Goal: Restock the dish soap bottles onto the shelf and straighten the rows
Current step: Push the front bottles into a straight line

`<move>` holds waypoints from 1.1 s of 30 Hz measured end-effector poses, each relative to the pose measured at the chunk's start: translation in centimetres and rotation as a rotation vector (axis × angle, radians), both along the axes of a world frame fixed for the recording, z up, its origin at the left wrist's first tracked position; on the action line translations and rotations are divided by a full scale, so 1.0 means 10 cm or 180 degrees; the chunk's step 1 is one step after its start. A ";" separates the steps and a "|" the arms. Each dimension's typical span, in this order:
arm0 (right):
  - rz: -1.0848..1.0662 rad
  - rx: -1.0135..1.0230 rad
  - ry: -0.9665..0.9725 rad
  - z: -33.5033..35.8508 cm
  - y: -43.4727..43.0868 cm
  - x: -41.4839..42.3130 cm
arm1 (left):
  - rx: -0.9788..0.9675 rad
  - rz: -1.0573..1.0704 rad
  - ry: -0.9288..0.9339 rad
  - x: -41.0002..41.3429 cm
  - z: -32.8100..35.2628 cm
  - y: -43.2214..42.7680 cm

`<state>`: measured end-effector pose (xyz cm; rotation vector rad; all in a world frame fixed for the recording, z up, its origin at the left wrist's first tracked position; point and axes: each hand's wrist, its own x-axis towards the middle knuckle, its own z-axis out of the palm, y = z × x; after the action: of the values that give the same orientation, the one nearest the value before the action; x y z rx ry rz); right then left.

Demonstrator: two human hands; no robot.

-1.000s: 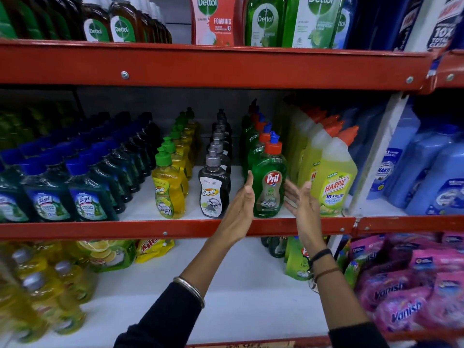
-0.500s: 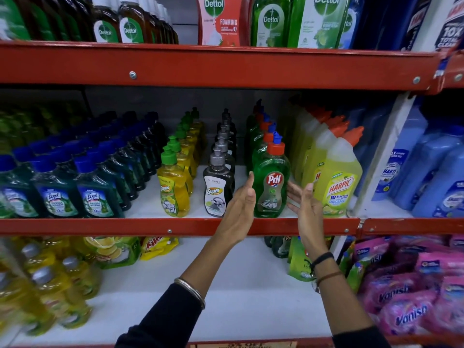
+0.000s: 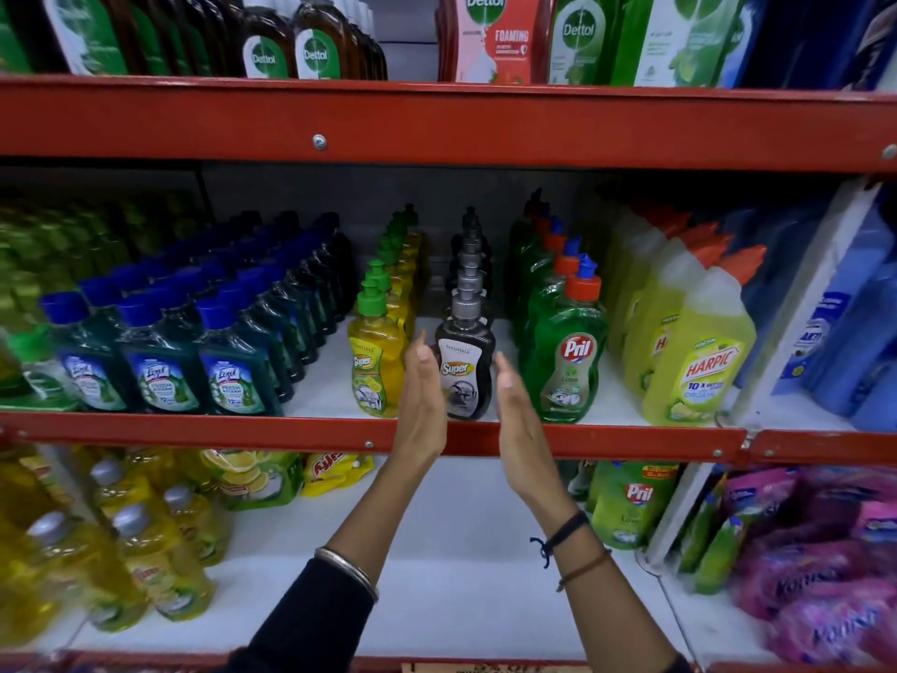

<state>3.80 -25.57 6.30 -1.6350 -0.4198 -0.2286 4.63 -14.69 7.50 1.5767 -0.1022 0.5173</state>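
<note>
On the middle shelf (image 3: 340,432) stand rows of dish soap. The front black Super bottle (image 3: 463,366) with a grey pump cap sits at the shelf's front edge. My left hand (image 3: 421,398) is flat and upright at its left side, fingers touching or nearly touching it. My right hand (image 3: 514,405) is flat on its right side, a small gap away. Neither hand grips it. To its left is a yellow Super bottle (image 3: 373,361) row, to its right a green Pril bottle (image 3: 565,361) row.
Blue-capped Lizol bottles (image 3: 155,366) fill the left of the shelf, yellow Harpic bottles (image 3: 699,361) the right. A red shelf beam (image 3: 437,123) hangs above. Below lie yellow bottles (image 3: 160,565), Pril pouches (image 3: 626,502) and pink Vanish packs (image 3: 825,575).
Both hands moved left from either side of the front green Pril bottle to either side of the front black Super bottle. The camera view came closer.
</note>
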 end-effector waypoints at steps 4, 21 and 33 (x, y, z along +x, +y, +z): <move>0.0039 0.0026 0.0163 0.03 0.04 0.09 | 0.0022 -0.0340 -0.0041 -0.04 0.04 0.07; 0.0143 0.0826 0.0495 0.07 -0.10 0.21 | 0.0007 -0.0241 0.0246 -0.12 0.05 0.18; -0.0865 0.1217 -0.0350 -0.14 0.18 -0.05 | 0.0122 0.0471 -0.0716 -0.25 -0.13 0.28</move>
<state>3.34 -23.72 4.94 -1.3013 -0.2176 -0.5698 2.16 -11.92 6.23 1.5666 -0.1677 0.8124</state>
